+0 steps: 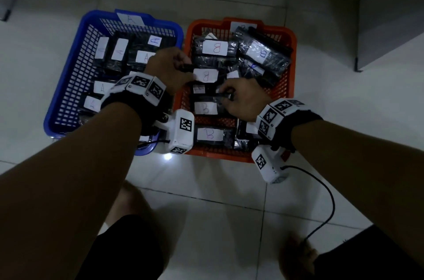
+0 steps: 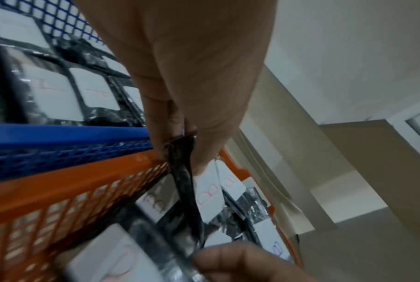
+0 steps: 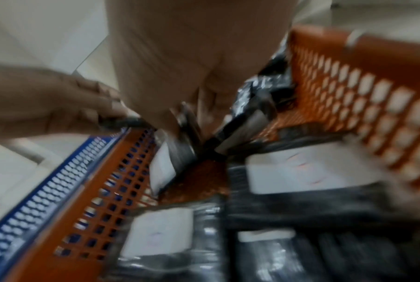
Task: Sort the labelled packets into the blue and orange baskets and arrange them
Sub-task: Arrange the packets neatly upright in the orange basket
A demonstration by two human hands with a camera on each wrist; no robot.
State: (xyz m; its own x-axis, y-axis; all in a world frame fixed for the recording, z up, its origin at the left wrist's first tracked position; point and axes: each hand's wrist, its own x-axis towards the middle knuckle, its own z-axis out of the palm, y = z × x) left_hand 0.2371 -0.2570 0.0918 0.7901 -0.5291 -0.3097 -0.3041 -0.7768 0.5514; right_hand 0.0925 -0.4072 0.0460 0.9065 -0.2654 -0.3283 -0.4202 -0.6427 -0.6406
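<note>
Head view, both hands over the orange slotted plastic basket [image 1: 289, 54], centre-right of frame; blue slotted plastic basket [image 1: 68, 77] touching it on the left. Both sit on pale floor tiles [image 1: 218, 206].

Left hand [image 1: 171, 67]: wrist cam shows thumb and fingers [image 2: 160, 122] pinched together on the top edge of a black shiny plastic packet w/ white "B" label [image 1: 205, 75]. Packet hangs edge-up over the orange basket, upper middle of the pile. Held by the seam prob. so the label faces up and reads before it is laid down.

Right hand [image 1: 243, 102]: fingers curled onto a dark packet edge [image 1: 226, 95] just below the held one, mid-frame. Right wrist cam badly blurred; looks like a pinch on a thin black strip, but can't tell whether this is the same packet's other end or a neighbour.

Pose: both forearms enter from the bottom, wrists bent down, knuckles up, hands near each other. White wrist units w/ black-square markers [image 1: 142, 83] on both.

Contents: "A" packets [image 1: 119, 50] in rows in blue; "B" packets [image 1: 215, 48] in orange, upper right ones lying askew. Judgement: sorting looks done or nearly so, arranging the B side in hand.
</note>
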